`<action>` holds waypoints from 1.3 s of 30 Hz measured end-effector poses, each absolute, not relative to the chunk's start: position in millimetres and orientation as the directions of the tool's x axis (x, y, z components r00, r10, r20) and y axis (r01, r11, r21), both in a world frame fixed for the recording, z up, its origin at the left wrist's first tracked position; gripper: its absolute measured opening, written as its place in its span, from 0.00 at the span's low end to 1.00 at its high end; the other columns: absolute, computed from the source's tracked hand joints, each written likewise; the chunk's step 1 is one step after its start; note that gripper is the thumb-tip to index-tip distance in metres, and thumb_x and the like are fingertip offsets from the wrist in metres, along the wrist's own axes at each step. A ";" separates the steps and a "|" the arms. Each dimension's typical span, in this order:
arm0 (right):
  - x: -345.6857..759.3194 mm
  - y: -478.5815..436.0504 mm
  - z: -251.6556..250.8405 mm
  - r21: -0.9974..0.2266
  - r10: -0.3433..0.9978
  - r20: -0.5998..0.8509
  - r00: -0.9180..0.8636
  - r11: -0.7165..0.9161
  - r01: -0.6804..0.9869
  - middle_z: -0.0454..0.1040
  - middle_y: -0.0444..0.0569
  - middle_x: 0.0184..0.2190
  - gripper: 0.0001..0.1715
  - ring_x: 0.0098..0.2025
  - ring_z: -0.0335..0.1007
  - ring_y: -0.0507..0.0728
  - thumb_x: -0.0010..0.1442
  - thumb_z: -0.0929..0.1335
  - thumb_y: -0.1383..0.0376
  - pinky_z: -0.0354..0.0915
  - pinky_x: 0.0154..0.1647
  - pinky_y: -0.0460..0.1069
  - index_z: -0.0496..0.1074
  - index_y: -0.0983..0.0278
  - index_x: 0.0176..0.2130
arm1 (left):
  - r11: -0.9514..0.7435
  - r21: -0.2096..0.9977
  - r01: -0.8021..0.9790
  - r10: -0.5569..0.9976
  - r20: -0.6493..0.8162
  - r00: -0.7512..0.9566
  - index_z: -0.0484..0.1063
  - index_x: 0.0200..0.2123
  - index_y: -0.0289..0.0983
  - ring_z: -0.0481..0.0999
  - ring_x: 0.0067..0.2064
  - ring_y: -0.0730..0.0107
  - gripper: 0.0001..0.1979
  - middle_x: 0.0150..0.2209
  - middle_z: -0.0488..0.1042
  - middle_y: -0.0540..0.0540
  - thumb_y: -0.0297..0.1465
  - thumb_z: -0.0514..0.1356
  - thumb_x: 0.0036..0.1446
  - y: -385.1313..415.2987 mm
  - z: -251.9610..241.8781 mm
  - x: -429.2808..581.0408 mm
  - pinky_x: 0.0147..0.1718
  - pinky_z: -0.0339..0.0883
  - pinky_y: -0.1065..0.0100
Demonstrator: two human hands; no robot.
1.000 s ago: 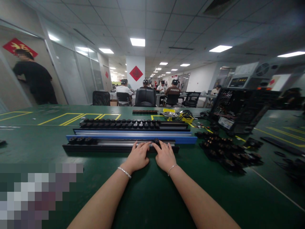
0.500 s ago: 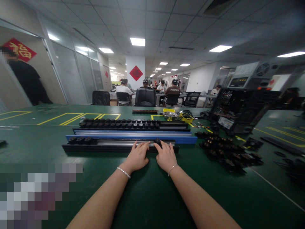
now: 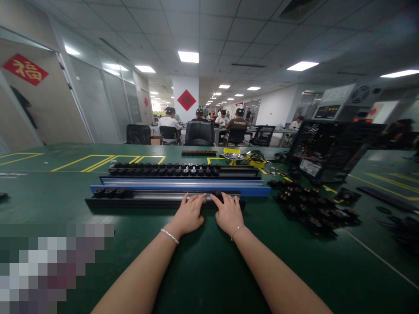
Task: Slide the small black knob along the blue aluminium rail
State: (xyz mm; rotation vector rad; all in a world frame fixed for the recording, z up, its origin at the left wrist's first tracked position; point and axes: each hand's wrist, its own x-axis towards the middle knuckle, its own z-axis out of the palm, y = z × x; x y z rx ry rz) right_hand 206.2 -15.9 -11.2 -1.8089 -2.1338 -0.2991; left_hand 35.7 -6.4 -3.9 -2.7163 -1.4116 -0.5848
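Observation:
A long black rail [image 3: 157, 196] lies crosswise on the green table, with several black round parts [image 3: 110, 192] at its left end. My left hand [image 3: 190, 214] rests on the rail's near edge, fingers spread and holding nothing. Beside it my right hand [image 3: 228, 213] has its fingers apart at a single black part [image 3: 217, 192] sitting in the rail; the fingertips partly hide that part. Just behind are a blue rail [image 3: 183, 188] and another black rail [image 3: 238, 172] with a row of black parts.
A heap of black parts [image 3: 304, 205] lies to the right, before an open computer case [image 3: 330, 150]. A metal bowl [image 3: 233, 156] and cables [image 3: 257, 157] stand behind the rails. A short dark strip [image 3: 199, 153] lies farther back. People sit at desks beyond.
The black part has shifted very slightly to the right, and my right fingers have moved a little. At the far left, a person in black has mostly gone out of sight.

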 end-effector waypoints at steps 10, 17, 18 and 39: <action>208.2 -13.5 -15.2 -0.059 0.907 0.408 -0.105 0.141 0.988 0.59 0.55 0.57 0.31 0.58 0.52 0.61 0.54 0.62 0.67 0.37 0.60 0.59 0.60 0.54 0.57 | -0.583 0.149 0.798 0.789 0.339 0.513 0.52 0.58 0.38 0.56 0.60 0.64 0.33 0.56 0.64 0.42 0.29 0.53 0.46 -6.6 -4.3 36.3 0.61 0.31 0.52; 210.1 -13.4 -14.1 -0.071 0.915 0.399 -0.059 0.095 0.993 0.59 0.54 0.57 0.29 0.59 0.51 0.61 0.54 0.62 0.67 0.36 0.60 0.59 0.61 0.56 0.56 | -0.584 0.141 0.799 0.785 0.348 0.513 0.53 0.57 0.37 0.56 0.60 0.65 0.32 0.58 0.61 0.43 0.29 0.53 0.46 -6.0 -4.9 36.0 0.61 0.31 0.54; 210.2 -13.6 -13.6 -0.072 0.917 0.396 -0.053 0.088 0.994 0.59 0.54 0.57 0.29 0.59 0.51 0.61 0.54 0.62 0.67 0.36 0.60 0.59 0.61 0.56 0.56 | -0.584 0.143 0.799 0.785 0.348 0.512 0.53 0.58 0.37 0.56 0.60 0.65 0.32 0.58 0.61 0.43 0.29 0.52 0.46 -6.3 -4.6 35.9 0.61 0.31 0.54; 215.3 -13.3 -11.6 -0.125 0.893 0.442 0.086 -0.033 0.992 0.62 0.55 0.54 0.27 0.56 0.54 0.62 0.52 0.62 0.68 0.39 0.59 0.59 0.65 0.58 0.52 | -0.578 0.158 0.801 0.795 0.331 0.508 0.54 0.57 0.37 0.56 0.60 0.65 0.31 0.59 0.61 0.42 0.28 0.52 0.46 -7.6 -2.1 35.2 0.61 0.32 0.53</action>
